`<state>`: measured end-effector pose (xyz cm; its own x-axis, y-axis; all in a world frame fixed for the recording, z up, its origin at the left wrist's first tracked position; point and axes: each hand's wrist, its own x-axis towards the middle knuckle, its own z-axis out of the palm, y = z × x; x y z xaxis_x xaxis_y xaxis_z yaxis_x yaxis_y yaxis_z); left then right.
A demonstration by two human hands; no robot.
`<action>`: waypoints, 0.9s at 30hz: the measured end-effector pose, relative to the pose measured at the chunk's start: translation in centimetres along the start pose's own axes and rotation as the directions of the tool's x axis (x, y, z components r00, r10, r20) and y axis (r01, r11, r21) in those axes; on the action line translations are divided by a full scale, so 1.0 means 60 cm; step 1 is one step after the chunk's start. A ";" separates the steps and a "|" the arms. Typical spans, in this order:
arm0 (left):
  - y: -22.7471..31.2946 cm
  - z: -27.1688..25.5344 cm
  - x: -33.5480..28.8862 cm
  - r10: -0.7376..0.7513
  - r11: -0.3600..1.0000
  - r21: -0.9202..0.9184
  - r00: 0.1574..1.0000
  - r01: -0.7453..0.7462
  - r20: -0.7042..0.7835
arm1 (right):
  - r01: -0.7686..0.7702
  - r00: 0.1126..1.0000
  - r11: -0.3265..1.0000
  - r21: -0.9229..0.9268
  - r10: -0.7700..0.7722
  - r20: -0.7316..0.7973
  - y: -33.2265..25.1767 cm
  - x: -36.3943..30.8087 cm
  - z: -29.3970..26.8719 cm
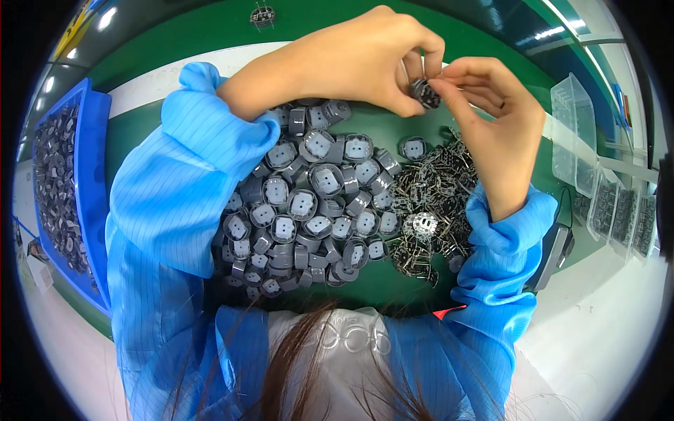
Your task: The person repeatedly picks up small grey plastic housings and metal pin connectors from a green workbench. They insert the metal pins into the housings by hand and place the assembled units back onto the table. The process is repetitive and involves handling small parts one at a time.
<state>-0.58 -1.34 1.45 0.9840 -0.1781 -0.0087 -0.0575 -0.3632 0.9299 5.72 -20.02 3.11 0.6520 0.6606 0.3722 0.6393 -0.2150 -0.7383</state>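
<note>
My left hand (386, 63) reaches across the far side of the bench, thumb and fingers pinched on a small dark round part (425, 93). My right hand (500, 105) meets it there, thumb and forefinger closed at the part's right edge; whether a smaller piece sits between those fingertips cannot be made out. Below the hands spreads a heap of grey round plastic housings (302, 203) with pale two-holed faces. To its right lies a tangle of thin metal frames (439, 184), with a whitish round piece (424, 224) on top. One housing (413, 148) rests between the hands and the heaps.
A blue bin (91, 182) full of dark grey parts stands at the left. Clear plastic trays (605, 203) with small dark parts are at the right, near a dark device (553, 256). A round part with metal prongs (262, 15) lies on the green surface beyond a white strip (158, 83).
</note>
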 end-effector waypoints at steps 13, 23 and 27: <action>0.014 -0.004 -0.004 0.160 0.974 -0.148 0.984 -0.170 -0.073 | 0.179 0.976 0.974 -0.140 -0.193 -0.097 -0.005 -0.003 0.000; 0.013 -0.008 0.004 0.054 0.939 -0.332 0.991 -0.093 -0.125 | 0.301 0.932 0.924 -0.235 -0.337 -0.133 -0.001 0.007 0.014; 0.038 0.000 -0.001 0.020 0.958 -0.274 0.978 -0.078 -0.210 | -0.138 0.990 0.950 0.279 0.121 0.076 0.001 -0.004 0.003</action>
<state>-0.78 -2.14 3.60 0.9962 0.0105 0.0868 -0.0857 -0.0832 0.9928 5.50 -20.06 2.88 0.6915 0.6827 0.2362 0.4041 -0.0946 -0.9098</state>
